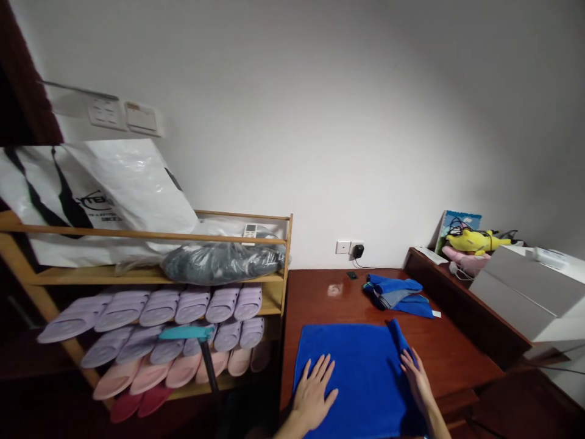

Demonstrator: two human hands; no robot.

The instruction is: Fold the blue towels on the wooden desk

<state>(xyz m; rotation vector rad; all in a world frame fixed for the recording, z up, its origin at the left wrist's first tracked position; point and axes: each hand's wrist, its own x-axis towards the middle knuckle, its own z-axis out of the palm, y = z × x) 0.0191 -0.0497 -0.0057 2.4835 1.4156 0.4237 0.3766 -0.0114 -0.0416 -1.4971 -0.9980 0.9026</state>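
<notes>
A blue towel lies spread on the reddish-brown wooden table. My left hand rests flat on its left part, fingers spread. At the towel's right side my right hand touches the raised edge, its fingers stretched out. That edge stands up as a narrow fold or roll, and its far end tilts away from the flat part. Farther back on the table sits a crumpled blue and grey cloth bundle with a small white tag.
To the left, a wooden rack holds several slippers, a white bag and a remote. A teal-headed stick stands before it. On the right ledge are a yellow plush toy and a grey-white box.
</notes>
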